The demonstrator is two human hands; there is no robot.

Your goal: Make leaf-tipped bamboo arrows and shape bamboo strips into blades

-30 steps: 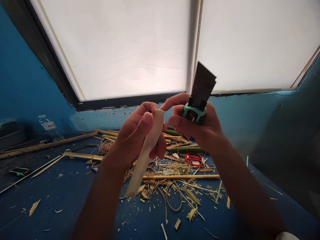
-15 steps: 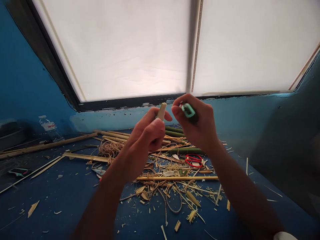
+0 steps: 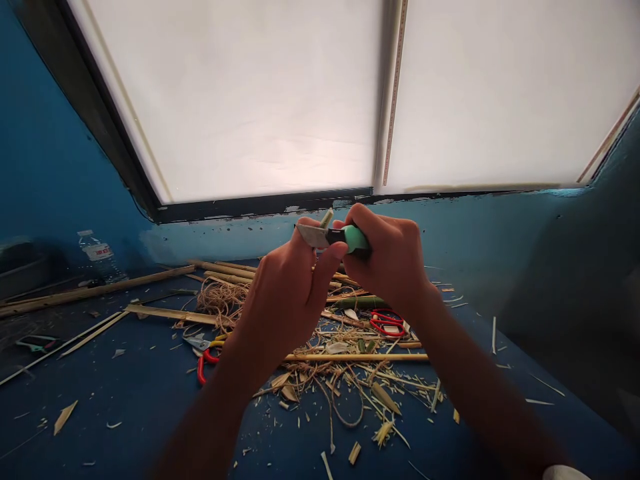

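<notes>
Here, the person's right hand [image 3: 387, 257] is wrapped around the green handle of a knife [image 3: 334, 236], while the left hand [image 3: 283, 293], closed, grips a pale strip [image 3: 327, 219] whose tip juts up behind the blade. Both are raised above a blue table [image 3: 150, 420] strewn with shavings [image 3: 336, 348]; whether blade meets strip cannot be told.

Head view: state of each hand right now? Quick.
Left hand: closed, holding the strip, only its end showing.
Right hand: closed, holding the knife by its green handle.
</notes>
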